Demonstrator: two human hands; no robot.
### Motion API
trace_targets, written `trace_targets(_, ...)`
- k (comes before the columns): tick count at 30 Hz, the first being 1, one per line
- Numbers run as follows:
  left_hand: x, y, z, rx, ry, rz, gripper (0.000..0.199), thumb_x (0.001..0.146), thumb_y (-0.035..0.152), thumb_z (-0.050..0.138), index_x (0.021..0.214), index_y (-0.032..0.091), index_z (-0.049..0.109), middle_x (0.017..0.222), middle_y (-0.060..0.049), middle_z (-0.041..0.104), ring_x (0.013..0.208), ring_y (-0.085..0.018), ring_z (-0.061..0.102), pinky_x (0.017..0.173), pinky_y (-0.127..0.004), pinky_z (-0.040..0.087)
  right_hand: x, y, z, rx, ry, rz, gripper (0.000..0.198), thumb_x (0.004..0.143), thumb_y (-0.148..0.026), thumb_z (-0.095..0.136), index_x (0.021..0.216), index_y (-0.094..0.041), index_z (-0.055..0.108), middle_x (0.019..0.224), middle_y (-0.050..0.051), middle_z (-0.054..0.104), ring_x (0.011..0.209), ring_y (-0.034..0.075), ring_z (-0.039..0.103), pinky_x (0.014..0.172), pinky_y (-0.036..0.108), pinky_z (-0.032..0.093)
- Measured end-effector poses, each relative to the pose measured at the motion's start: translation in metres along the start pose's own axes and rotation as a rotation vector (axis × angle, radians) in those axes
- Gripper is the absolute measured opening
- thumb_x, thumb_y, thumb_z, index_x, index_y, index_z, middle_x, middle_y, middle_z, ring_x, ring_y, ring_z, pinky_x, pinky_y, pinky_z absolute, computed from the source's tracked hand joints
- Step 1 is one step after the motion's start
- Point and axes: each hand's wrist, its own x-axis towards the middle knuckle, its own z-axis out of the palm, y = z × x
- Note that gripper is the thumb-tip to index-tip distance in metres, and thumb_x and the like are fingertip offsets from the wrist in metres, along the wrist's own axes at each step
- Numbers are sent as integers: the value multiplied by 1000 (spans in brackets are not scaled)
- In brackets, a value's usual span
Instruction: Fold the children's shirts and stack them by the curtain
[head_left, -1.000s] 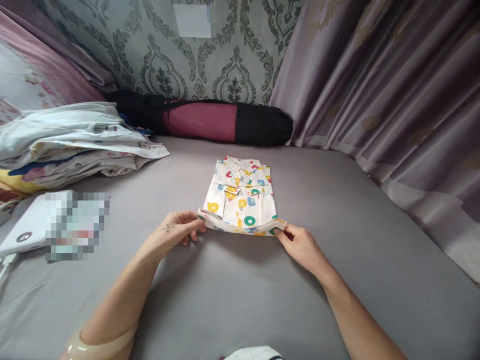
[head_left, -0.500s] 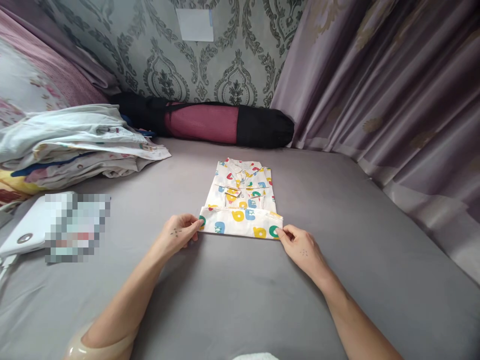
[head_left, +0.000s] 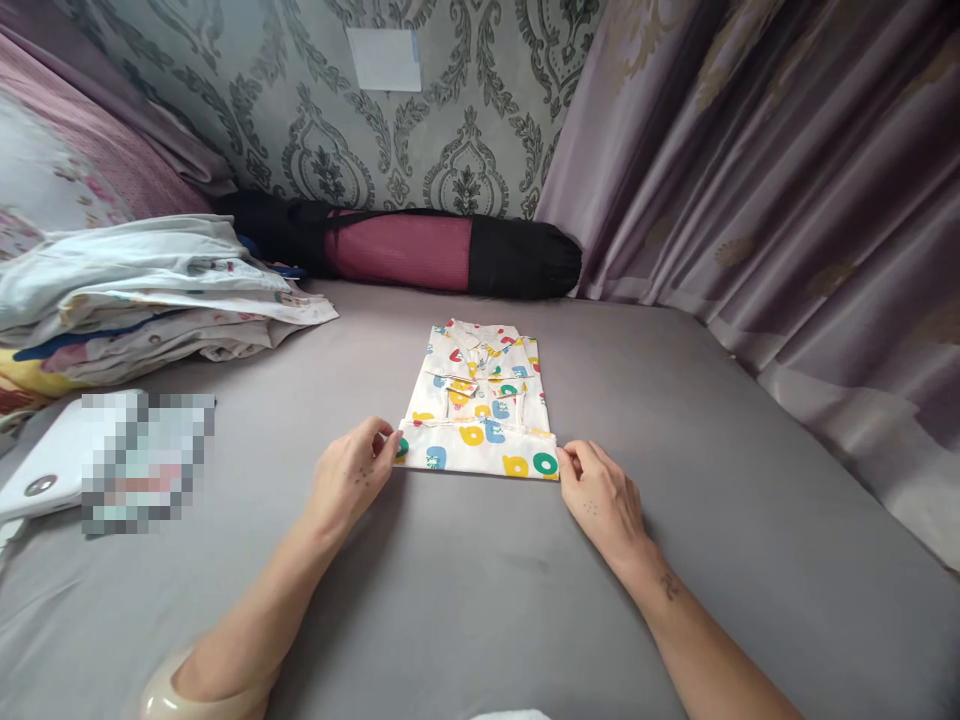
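A white shirt (head_left: 476, 385) printed with colourful letters lies folded into a narrow rectangle, its collar at the far end. The near part is turned up into a wide band across the front. My left hand (head_left: 355, 470) pinches the band's left end, thumb and forefinger closed at the corner. At the opposite corner, the closed fingers of my right hand (head_left: 602, 497) grip the right edge. The tips of several fingers are hidden beneath or behind the hands.
The shirt rests on a grey sheet (head_left: 480, 580). To the left are a pile of clothes (head_left: 150, 280), a white device (head_left: 56, 450) with a cable and a blurred-out item (head_left: 150, 460). A black and maroon rolled bag (head_left: 405, 250) lies along the wall; curtains (head_left: 712, 150) hang at right.
My right thumb has moved off the top of the band to its right edge. My left wrist has risen and turned a little. The shirt stays folded as before; the view has shifted slightly.
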Motion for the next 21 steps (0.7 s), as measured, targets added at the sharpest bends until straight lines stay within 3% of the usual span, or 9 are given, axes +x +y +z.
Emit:
trace_targets(3,-2,10,11,15,117,349,34,97,40,37,107,20,62,102,-8,69,92,-22,62,80,-33,48,1,-13,2,0,52,-232,37,101,-36,33,118,-19,63,119,12,66,107,23,61,87,34,45)
trace_targets(5,-3,18,21,52,120,547,36,99,36,36,121,18,59,124,-11,64,118,-26,55,98,-40,45,3,-22,5,-3,-13,-404,45,102,-37,30,138,-17,50,143,12,52,133,26,45,108,43,34)
trace_targets(7,-4,26,31,120,88,634,42,99,35,36,134,17,52,142,-11,53,137,-30,39,110,-46,37,4,-30,7,-12,-112,-509,51,103,-38,27,149,-18,36,156,9,35,146,26,25,117,49,20)
trace_targets(10,-7,35,43,225,40,656,49,100,39,34,145,19,42,154,-7,38,147,-32,20,117,-53,25,4,-38,10,-11,-228,-580,55,103,-41,24,154,-20,24,161,4,21,149,24,12,120,52,11)
trace_targets(14,-8,38,53,280,-11,662,54,101,45,29,149,22,37,159,-5,30,150,-30,12,120,-54,15,4,-40,13,0,-299,-633,57,103,-44,24,156,-21,18,162,2,13,150,25,7,120,56,7)
trace_targets(21,-5,38,56,290,-207,603,57,102,45,19,153,21,29,159,-3,28,148,-29,18,118,-56,21,5,-39,15,36,-407,-647,56,103,-43,25,156,-26,15,162,1,12,150,24,9,121,56,7)
